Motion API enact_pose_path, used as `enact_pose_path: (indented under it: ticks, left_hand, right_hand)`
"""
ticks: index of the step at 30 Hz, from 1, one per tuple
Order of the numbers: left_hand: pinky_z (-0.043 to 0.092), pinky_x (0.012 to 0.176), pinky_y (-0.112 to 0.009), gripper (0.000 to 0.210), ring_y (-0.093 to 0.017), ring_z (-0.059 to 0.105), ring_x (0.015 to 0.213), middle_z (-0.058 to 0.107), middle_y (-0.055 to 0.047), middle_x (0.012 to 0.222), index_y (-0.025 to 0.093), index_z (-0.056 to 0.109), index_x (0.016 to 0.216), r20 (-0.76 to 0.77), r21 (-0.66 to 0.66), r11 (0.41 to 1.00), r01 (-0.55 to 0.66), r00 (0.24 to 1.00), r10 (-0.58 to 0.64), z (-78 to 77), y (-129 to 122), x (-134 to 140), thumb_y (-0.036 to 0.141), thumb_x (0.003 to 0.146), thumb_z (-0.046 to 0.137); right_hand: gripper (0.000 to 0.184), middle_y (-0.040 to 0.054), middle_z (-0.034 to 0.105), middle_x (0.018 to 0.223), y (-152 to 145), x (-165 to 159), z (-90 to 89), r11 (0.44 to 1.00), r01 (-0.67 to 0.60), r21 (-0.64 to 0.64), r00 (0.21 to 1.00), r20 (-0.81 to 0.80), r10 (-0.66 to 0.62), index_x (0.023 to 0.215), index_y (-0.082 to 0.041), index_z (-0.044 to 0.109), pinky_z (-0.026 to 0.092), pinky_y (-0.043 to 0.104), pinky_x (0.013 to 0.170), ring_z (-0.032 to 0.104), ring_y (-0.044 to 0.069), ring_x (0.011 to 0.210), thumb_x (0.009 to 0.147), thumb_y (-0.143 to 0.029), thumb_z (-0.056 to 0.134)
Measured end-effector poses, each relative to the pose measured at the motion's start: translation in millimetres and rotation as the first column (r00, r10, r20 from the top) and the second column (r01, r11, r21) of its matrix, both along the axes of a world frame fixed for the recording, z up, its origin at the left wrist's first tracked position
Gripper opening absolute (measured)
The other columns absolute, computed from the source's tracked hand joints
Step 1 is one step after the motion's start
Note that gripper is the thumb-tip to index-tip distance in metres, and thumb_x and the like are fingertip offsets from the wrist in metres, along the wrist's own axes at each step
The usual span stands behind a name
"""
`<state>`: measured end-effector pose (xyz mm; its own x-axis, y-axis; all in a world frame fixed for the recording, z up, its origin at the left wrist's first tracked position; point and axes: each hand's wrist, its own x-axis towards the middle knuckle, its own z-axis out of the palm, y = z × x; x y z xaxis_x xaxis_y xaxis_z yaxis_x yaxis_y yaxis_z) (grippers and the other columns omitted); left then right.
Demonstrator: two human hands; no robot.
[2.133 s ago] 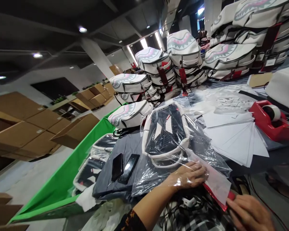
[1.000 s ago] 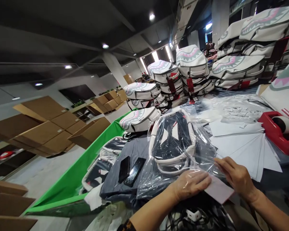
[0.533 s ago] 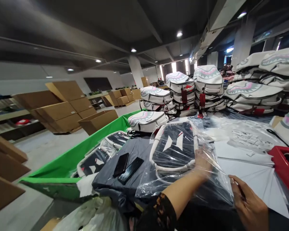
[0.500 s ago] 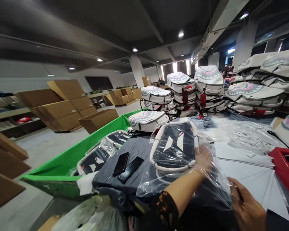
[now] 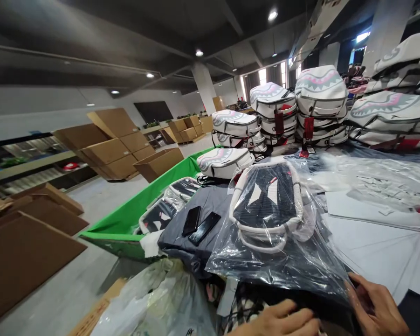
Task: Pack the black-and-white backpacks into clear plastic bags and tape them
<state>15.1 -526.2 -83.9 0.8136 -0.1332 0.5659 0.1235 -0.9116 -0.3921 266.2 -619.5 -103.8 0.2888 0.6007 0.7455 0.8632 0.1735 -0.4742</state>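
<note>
The bag (image 5: 269,200) points away, ahead; right hand (image 5: 379,305) pinches its plastic (image 5: 262,275); left hand (image 5: 281,322), half curled, can't tell if holding.

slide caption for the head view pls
Right hand at the corner of a clear plastic bag around a backpack, left hand blurred in front, two phones lying alongside.
</note>
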Motion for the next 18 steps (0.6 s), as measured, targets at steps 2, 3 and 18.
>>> enact_pose_path:
  ticks: [2,3,18]
  left_hand:
    - [0.047,0.110,-0.033,0.027,-0.022,0.050,0.137,0.064,-0.001,0.139,0.034,0.070,0.119,0.381,-0.002,0.968,-0.250,0.895,0.232,-0.4,9.2,-45.2,0.031,0.092,0.067]
    - [0.046,0.110,-0.042,0.032,-0.028,0.052,0.135,0.064,-0.008,0.137,0.029,0.069,0.124,0.437,-0.093,0.896,-0.434,0.791,0.428,-0.6,20.3,-65.0,0.029,0.092,0.067]
    - [0.057,0.064,-0.032,0.039,-0.019,0.068,0.064,0.069,-0.001,0.075,0.022,0.062,0.092,0.248,-0.893,0.309,-0.326,0.216,0.944,-55.5,74.7,-164.5,0.058,0.098,0.046]
  right_hand:
    - [0.025,0.0036,0.071,0.076,-1.7,2.1,-13.0,0.997,0.080,-0.017,0.993,-0.090,-0.081,0.091,-0.022,0.069,0.054,0.026,0.047,0.066,0.017,0.058,0.098,-0.043,0.057]
    - [0.030,0.0021,0.068,0.068,-2.3,2.2,-18.6,0.988,0.152,-0.035,0.974,-0.164,-0.155,0.084,-0.023,0.066,0.051,0.025,0.040,0.064,0.017,0.051,0.096,-0.049,0.059]
    - [0.055,-0.0051,0.045,0.046,-10.8,-18.1,9.3,0.938,-0.019,-0.347,0.791,-0.579,-0.198,0.061,-0.026,0.044,0.036,0.024,0.038,0.041,0.011,0.039,0.076,-0.074,0.066]
